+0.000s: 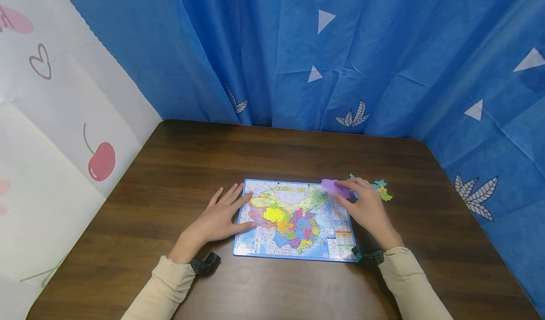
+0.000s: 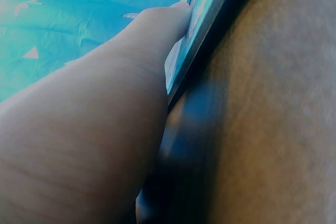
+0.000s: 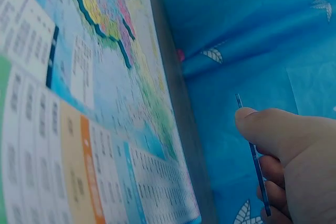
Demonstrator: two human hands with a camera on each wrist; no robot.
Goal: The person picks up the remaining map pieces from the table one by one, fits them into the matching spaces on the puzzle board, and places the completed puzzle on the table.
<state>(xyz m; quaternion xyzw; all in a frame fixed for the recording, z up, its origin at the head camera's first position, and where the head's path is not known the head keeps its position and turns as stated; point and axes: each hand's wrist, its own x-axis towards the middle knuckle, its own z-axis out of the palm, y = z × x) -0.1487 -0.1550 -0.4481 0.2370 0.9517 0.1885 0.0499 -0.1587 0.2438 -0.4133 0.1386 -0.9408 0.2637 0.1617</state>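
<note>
A map puzzle board (image 1: 276, 230) with a blue rim lies on the table, its middle filled with coloured pieces. My left hand (image 1: 219, 218) rests on its left edge with fingers spread; in the left wrist view the thumb (image 2: 165, 22) touches the board (image 2: 202, 30). Over the board's upper right corner, my right hand (image 1: 366, 206) pinches a purple piece (image 1: 332, 186). The right wrist view shows that piece (image 3: 256, 163) edge-on between the thumb and curled fingers of the right hand (image 3: 299, 150), apart from the board (image 3: 105, 103).
Several loose pieces, among them a yellow-green one (image 1: 385, 196), lie on the wooden table (image 1: 204, 154) just beyond the right hand. A blue curtain (image 1: 255, 40) hangs behind the table, and a white printed cloth (image 1: 64, 107) hangs on the left.
</note>
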